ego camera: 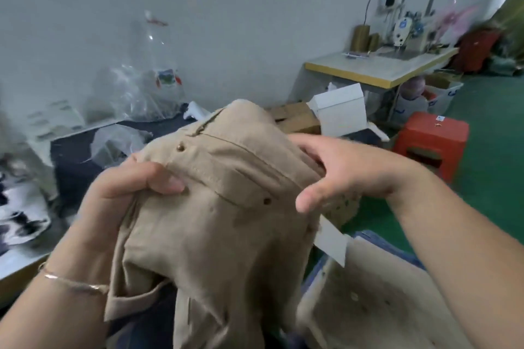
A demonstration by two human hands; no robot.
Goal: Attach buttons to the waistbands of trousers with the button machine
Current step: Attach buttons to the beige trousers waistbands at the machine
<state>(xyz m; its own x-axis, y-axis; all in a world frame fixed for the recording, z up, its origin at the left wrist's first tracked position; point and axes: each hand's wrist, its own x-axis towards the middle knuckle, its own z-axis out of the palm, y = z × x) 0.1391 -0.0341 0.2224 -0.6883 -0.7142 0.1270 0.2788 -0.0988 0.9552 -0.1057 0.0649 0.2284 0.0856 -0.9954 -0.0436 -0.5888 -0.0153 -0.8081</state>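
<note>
Green floor [487, 178]; trousers [215, 235] (perhaps two studs)

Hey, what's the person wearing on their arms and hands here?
Both forearms are bare, with no sleeves or gloves in view. The left wrist wears a thin metallic bracelet with a pinkish-gold sheen. The left hand and right hand show no rings.

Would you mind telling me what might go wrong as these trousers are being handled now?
1. The left hand grips the trousers alone; the right hand is open, so the cloth may slip.
2. The fabric is bunched, so the waistband might reach the machine creased.
3. The white tag dangles and could snag.
</note>
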